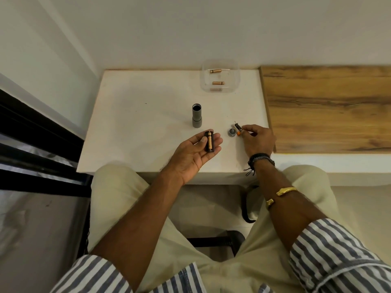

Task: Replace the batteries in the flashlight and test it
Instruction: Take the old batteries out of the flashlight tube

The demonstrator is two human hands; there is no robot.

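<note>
While the flashlight body (pixel 197 116) stands open and empty on the white table (pixel 131 123), the left hand (pixel 190 154) lies palm up, half open, cradling the black battery holder (pixel 209 141) with one battery showing in it. The right hand (pixel 257 137) pinches a small dark battery (pixel 238 127) at its fingertips, just beside the tail cap (pixel 231 132). Two more batteries lie in the clear tray (pixel 220 78). Loading looks partly done; reassembly and testing remain
</note>
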